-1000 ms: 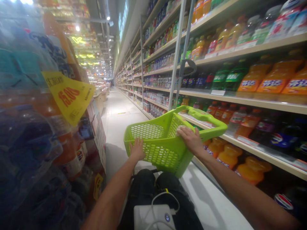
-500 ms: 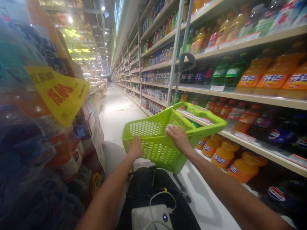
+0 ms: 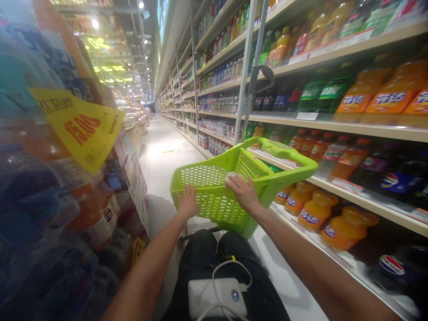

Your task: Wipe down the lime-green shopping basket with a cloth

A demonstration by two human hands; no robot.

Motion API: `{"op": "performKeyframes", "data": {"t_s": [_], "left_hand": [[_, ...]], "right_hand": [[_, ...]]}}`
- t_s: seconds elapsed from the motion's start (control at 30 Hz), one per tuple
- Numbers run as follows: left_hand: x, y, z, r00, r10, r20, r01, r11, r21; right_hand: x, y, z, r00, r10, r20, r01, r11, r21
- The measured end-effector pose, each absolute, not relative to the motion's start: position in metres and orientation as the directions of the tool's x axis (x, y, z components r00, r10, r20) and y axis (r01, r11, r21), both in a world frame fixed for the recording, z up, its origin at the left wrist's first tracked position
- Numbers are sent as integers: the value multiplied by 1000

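Note:
A lime-green plastic shopping basket [image 3: 214, 200] with a mesh wall is tilted in front of me in a shop aisle. My left hand [image 3: 187, 203] lies against its near left wall, fingers spread flat. My right hand [image 3: 243, 192] rests on the near rim and presses a small white cloth-like thing [image 3: 230, 176] under its fingers. The basket's long handle [image 3: 287, 155] sticks out to the right, over the lower shelves.
Tall shelves [image 3: 334, 127] of soft-drink bottles line the right side, orange ones [image 3: 310, 214] lowest. Stacked wrapped bottle packs [image 3: 50, 200] with a yellow price sign [image 3: 80, 127] stand close on the left. The white floor aisle [image 3: 163, 151] runs ahead. A white power bank [image 3: 217, 298] with cable lies on my lap.
My right hand has slid left along the basket rim with the white thing under it. The basket has shifted slightly left and up in view.

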State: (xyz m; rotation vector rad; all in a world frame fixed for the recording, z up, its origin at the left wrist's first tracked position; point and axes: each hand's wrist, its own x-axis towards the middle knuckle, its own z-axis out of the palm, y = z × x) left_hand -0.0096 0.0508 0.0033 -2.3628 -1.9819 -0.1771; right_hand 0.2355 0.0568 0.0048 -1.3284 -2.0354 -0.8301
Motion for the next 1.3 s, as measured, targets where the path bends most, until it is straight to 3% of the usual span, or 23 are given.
{"op": "performKeyframes", "data": {"t_s": [0.2,0.43,0.53,0.77,0.9,1.1,1.3], "left_hand": [[-14,47,-2,60,990,129,997,-66,49],[-15,48,-4,73,993,94,996,-78,46],[-15,45,-6,96,985,143,994,-102,31],[-6,42,-11,153,975,160,987,-159,24],[-2,41,-9,151,972,181,988,-156,15],[16,39,-1,289,925,246,957,-282,-63],[28,43,0,310,926,217,951,-301,-73]], "right_hand": [[281,48,21,-135,554,822,991,97,97],[230,49,-4,-295,597,746,953,243,183],[223,51,-5,-362,593,719,928,304,217],[265,50,9,-128,597,792,989,142,53],[246,50,-2,-178,621,763,977,202,64],[220,55,-7,-300,618,726,934,344,93],[259,47,14,-122,647,753,980,196,-10]]}}
